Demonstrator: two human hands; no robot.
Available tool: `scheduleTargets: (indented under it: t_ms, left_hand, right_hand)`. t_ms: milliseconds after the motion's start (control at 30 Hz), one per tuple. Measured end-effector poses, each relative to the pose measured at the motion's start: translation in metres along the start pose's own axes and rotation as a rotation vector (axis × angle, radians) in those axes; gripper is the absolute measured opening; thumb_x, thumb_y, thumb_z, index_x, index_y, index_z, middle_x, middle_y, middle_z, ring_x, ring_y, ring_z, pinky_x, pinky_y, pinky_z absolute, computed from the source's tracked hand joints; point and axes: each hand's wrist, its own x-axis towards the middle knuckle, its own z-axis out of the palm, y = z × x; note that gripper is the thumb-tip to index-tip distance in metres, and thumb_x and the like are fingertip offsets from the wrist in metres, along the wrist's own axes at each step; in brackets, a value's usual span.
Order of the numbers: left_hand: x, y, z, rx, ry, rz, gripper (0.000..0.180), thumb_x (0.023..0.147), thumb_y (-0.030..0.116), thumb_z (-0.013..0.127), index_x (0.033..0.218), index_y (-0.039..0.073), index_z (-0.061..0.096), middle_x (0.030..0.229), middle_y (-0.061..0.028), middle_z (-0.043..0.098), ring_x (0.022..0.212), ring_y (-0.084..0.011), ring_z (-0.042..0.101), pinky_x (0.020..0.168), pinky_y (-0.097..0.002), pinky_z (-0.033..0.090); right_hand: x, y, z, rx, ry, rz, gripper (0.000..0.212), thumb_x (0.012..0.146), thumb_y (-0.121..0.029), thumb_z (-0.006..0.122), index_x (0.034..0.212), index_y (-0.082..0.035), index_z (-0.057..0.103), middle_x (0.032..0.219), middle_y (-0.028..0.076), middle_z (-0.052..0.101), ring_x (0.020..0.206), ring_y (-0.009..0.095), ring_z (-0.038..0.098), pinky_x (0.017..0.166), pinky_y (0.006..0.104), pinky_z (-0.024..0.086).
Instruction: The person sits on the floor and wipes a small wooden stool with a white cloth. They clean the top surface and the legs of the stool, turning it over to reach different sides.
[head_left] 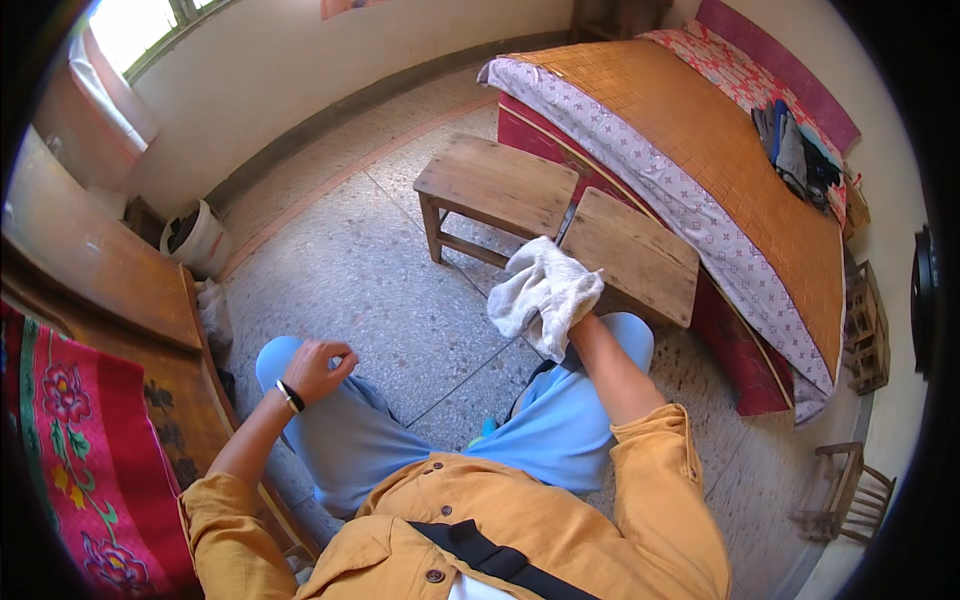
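A crumpled white cloth (545, 295) drapes over my right hand (583, 330), which grips it above my right knee. The cloth hides most of the fingers. It hangs in front of two low wooden benches; its upper edge overlaps their near corners in view, and I cannot tell whether it touches them. On my left knee rests my left hand (316, 370), loosely curled with nothing visible in it. A dark band with a light face is round that wrist. The left bench (505, 180) and the right bench (632, 250) stand nearly end to end.
Behind the benches is a bed (690, 125) with a woven mat and folded clothes (795, 150). A wooden cabinet (120, 270) and a red floral cloth (100, 460) line my left. A white bucket (197, 240) stands beyond. At right is a small wooden chair (850, 495).
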Motion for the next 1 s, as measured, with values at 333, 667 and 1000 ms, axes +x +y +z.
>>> scheduleTargets:
  t_ms: [333, 667, 1000]
  left_hand:
    - [0.048, 0.007, 0.014, -0.380, -0.030, 0.039, 0.027, 0.088, 0.024, 0.061, 0.092, -0.001, 0.069, 0.083, -0.0122, 0.070, 0.074, -0.0183, 0.067, 0.069, -0.0307, 0.054]
    - [0.154, -0.002, 0.114, -1.148, -0.195, -0.140, 0.033, 0.093, 0.028, 0.058, 0.113, 0.002, 0.061, 0.103, -0.0092, 0.066, 0.093, -0.0179, 0.064, 0.080, -0.0298, 0.052]
    - [0.306, 0.041, 0.212, -1.915, -0.106, -0.423, 0.079, 0.087, 0.059, 0.051, 0.142, 0.007, 0.026, 0.146, -0.0158, 0.032, 0.131, -0.0270, 0.036, 0.110, -0.0424, 0.027]
  right_hand:
    - [0.060, 0.031, -0.042, -0.477, 0.352, -0.220, 0.026, 0.093, -0.032, 0.043, 0.094, -0.009, 0.055, 0.087, 0.007, 0.055, 0.083, 0.019, 0.052, 0.075, 0.0340, 0.046]
    - [0.126, 0.082, -0.019, -1.339, 0.607, -0.161, 0.035, 0.077, -0.024, 0.059, 0.107, -0.006, 0.061, 0.113, 0.020, 0.056, 0.110, 0.042, 0.046, 0.095, 0.0497, 0.038]
    - [0.115, 0.082, -0.024, -0.984, 0.322, -0.340, 0.027, 0.080, -0.017, 0.060, 0.099, 0.003, 0.058, 0.102, 0.022, 0.058, 0.104, 0.040, 0.050, 0.097, 0.0472, 0.037]
